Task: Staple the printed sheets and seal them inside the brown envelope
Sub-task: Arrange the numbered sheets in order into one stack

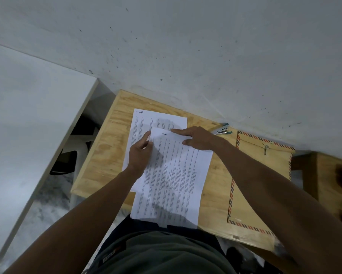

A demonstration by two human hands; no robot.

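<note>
So the printed sheets were on a small plywood table pushed up against a grey wall. The top sheet, marked "1", lay skewed over a lower sheet marked "6", and its near end hung off the table edge over the person's lap. The left hand was pinching the top sheet's left edge near the far corner, thumb on top and fingers tucked under as far as I could tell. The right hand lay flat on the far end of that same sheet, fingers stretched out and close together, pressing it down. The stapler sat by the wall just past the right hand, nobody touching it. The brown envelope, with its red and blue striped border, lay on the table's right side, partly under the right forearm.
</note>
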